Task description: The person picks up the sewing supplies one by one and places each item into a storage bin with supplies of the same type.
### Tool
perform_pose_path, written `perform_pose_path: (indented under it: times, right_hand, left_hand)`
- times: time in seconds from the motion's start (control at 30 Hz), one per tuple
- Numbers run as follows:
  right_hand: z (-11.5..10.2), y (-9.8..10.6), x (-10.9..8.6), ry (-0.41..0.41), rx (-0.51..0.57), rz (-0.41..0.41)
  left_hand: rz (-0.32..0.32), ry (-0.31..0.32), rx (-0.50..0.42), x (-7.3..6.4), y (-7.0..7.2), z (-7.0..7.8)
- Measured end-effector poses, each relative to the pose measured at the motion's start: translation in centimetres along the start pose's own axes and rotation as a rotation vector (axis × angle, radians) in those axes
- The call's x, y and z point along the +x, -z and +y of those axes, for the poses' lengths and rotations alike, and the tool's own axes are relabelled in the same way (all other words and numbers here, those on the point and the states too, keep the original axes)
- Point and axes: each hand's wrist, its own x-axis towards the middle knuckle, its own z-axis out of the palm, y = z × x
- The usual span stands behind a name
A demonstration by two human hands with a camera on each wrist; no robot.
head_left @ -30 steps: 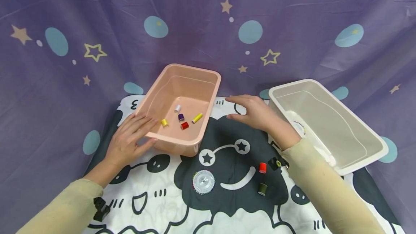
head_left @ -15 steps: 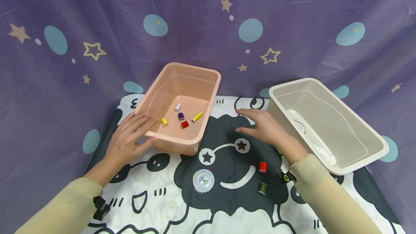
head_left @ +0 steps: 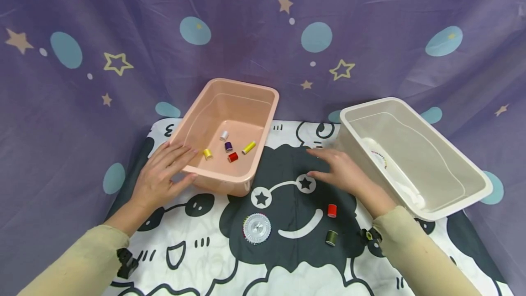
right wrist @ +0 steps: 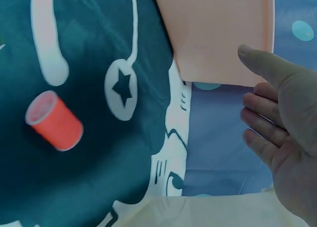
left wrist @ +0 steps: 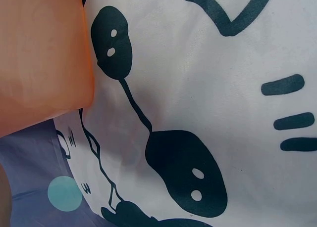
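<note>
Shifted since the earlier frame: my right hand (head_left: 343,171), lower and rightward, thumb and fingers apart, gripping nothing.
Grey bin (head_left: 427,159): at right; a wide arm swing could bump it.
Pink bin (head_left: 246,102): holds five spools (head_left: 228,147); leaning could tip it.
My left hand (head_left: 162,177): at that bin's near left corner, fingers extended.
Pin wheel (head_left: 257,229): on the cloth (head_left: 209,268); careless touch could prick.
Red spool (head_left: 332,211), green spool (head_left: 331,238): loose near my right wrist; a brushing sleeve might roll them.

A cartoon-printed cloth (head_left: 302,259) bears 2 plastic bins, a pink bin (head_left: 222,187) left and a cream bin (head_left: 431,159) right. Nearer the viewer sit a sewing-pin wheel (head_left: 257,228), a red thread spool (head_left: 332,210) and an olive thread spool (head_left: 331,238).
</note>
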Motion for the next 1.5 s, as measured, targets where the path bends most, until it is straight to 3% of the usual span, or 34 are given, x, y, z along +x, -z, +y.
perform_pose_path:
  times: [0.8, 1.17, 1.5]
  right_hand:
    - [1.8, -1.5, -4.1, -0.043, -0.013, -0.017]
    - [2.2, -2.3, -6.2, -0.138, 0.019, -0.065]
    - [2.6, -3.8, -8.9, -0.141, 0.046, -0.023]
  left_hand:
    - [0.001, 0.005, 0.001, 0.0, 0.0, 0.0]
    - [0.011, -0.004, -0.002, 0.0, -0.1, -0.1]
    - [0.013, -0.001, -0.002, 0.0, -0.2, -0.1]
